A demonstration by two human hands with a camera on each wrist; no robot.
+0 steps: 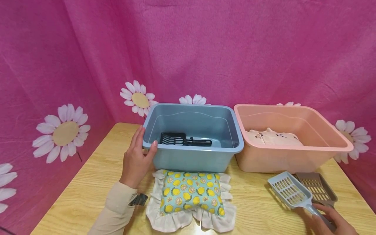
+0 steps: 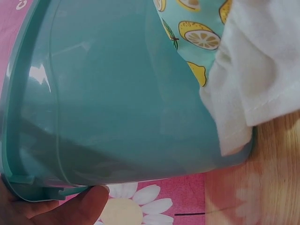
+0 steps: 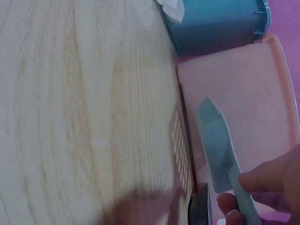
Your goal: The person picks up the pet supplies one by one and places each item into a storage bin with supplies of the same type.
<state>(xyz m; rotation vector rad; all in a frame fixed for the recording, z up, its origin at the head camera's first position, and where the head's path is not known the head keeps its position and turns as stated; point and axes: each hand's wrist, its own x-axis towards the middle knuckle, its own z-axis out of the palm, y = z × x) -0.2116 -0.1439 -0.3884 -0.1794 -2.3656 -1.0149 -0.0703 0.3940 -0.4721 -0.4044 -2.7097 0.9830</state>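
Note:
My left hand [image 1: 137,160] holds the front left corner of the blue litter box [image 1: 191,160], thumb over the rim. Inside that box lies a black litter scoop [image 1: 176,138]. My right hand [image 1: 332,220] grips a light blue litter scoop [image 1: 290,189] by its handle; in the right wrist view the scoop [image 3: 218,140] is raised above the table, in front of the pink litter box [image 3: 239,93]. A brown litter scoop [image 1: 318,187] lies on the table just behind it, partly covered by the blue one.
A lemon-print pillow [image 1: 191,192] with white ruffles lies in front of the blue box. Inside the pink box rests a pale cloth item [image 1: 273,137] with small dark marks. A pink daisy curtain [image 1: 249,52] hangs behind the wooden table [image 1: 88,192].

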